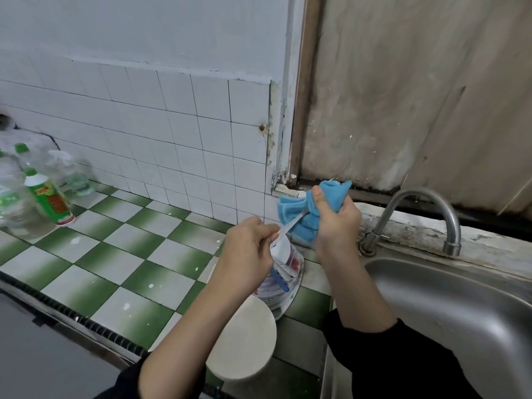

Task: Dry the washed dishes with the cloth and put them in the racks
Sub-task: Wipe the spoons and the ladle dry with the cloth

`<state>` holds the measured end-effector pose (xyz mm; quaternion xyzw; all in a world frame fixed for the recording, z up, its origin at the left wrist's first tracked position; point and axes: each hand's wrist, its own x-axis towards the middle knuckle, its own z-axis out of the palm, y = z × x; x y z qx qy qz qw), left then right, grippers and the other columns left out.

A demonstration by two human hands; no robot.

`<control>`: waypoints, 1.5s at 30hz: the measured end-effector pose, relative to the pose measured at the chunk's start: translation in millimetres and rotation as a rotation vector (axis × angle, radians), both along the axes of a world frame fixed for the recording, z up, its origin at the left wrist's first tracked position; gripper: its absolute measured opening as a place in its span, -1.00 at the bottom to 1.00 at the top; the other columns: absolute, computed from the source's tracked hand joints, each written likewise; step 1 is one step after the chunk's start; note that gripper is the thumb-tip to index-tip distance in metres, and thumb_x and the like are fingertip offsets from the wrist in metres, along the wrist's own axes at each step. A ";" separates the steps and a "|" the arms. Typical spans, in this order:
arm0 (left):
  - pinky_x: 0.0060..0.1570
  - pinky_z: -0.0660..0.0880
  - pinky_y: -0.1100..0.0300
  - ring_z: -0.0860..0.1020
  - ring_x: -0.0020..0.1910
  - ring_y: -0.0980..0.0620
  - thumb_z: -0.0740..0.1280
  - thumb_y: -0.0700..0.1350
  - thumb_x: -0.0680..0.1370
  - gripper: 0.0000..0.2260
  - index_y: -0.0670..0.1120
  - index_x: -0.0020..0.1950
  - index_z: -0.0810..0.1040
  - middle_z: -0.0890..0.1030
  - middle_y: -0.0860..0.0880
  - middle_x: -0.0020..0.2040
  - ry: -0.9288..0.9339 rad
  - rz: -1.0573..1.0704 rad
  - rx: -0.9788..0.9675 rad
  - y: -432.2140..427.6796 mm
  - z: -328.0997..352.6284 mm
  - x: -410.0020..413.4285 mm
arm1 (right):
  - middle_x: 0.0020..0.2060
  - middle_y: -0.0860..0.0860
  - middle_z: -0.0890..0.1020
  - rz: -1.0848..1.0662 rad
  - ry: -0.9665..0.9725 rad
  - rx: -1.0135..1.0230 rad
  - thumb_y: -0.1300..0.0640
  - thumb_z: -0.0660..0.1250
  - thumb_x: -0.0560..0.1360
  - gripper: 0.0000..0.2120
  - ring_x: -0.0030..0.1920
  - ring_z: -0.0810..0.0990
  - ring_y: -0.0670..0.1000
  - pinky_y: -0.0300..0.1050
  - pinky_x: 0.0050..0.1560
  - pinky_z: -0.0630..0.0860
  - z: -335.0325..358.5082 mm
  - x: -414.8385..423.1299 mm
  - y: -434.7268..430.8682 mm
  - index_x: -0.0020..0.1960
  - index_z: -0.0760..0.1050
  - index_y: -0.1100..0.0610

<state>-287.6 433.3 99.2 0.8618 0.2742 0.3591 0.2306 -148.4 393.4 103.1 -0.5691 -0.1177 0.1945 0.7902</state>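
A: Where is the piece being dried?

B: A slim metal utensil, held in the air above the desk, just left of the sink; its far end is buried in the blue cloth, so I cannot tell whether it is a spoon or a fork.

A: And the hands?

B: The left hand grips the near end, fingers curled round it; the right hand is clamped round the bunched cloth, thumb pressing the fabric onto the shaft.

A: How will it handle?

B: Light and stiff, I'd judge; slippery if wet, so the narrow handle end is the sound place to grip while the cloth runs along the rest; the cloth is soft and wraps round it easily.

A: What lies beneath?

B: A stack of dishes on the green-and-white tiles, right under the hands, with a pale round dish nearer the person; those look fragile and heavier, better taken by the rim.

A: Further out?

B: A curved tap behind the sink; plastic bottles at the far left; no rack in view.
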 end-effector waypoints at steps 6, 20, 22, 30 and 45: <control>-0.32 0.24 0.39 0.45 -0.25 -0.02 0.30 -0.34 0.54 -0.81 -0.19 -0.03 0.70 0.43 0.02 -0.29 0.083 -0.024 -0.069 -2.5 -5.4 4.0 | -0.11 0.04 0.62 -0.027 0.053 -0.132 0.11 0.44 0.51 -0.86 -0.13 0.63 0.02 -0.06 -0.17 0.60 -11.8 5.0 -5.2 -0.07 0.48 0.09; -0.16 0.48 0.37 0.55 -0.21 0.26 0.32 -0.30 0.55 -0.84 -0.13 -0.04 0.69 0.62 0.09 -0.18 -0.204 0.079 -0.379 -8.6 -10.3 11.1 | -0.07 0.11 0.65 0.223 0.309 0.103 0.02 0.25 0.61 -0.74 -0.05 0.66 0.05 0.01 0.03 0.62 5.1 -25.8 -25.3 0.06 0.52 0.22; -0.21 0.55 0.21 0.54 -0.35 0.19 0.34 -0.30 0.54 -0.83 -0.10 -0.14 0.69 0.60 0.12 -0.29 -0.168 0.020 -0.419 -9.1 -11.1 12.2 | -0.10 0.16 0.65 0.337 0.296 0.092 0.11 0.27 0.60 -0.78 -0.09 0.66 0.10 -0.01 -0.04 0.64 0.1 -40.9 -22.8 0.08 0.52 0.28; -0.32 0.43 0.48 0.49 -0.37 0.31 0.44 -0.23 0.49 -0.88 0.00 -0.12 0.64 0.58 0.10 -0.31 -0.241 0.164 -0.400 9.4 10.5 -0.8 | -0.13 0.14 0.69 0.332 0.035 -0.074 0.23 0.37 0.54 -0.94 -0.11 0.70 0.15 0.05 -0.07 0.66 1.5 -31.4 -21.4 0.01 0.57 0.14; -0.26 0.61 0.25 0.64 -0.29 -0.09 0.36 -0.49 0.46 -0.47 -0.11 0.36 0.49 0.44 -0.23 -0.19 -0.610 -0.017 -0.771 28.8 31.1 1.3 | -0.05 -0.02 0.60 0.527 -0.513 -0.294 0.13 0.43 0.50 -0.72 -0.12 0.68 -0.03 -0.03 -0.14 0.67 -17.2 -51.9 -56.1 -0.06 0.31 -0.06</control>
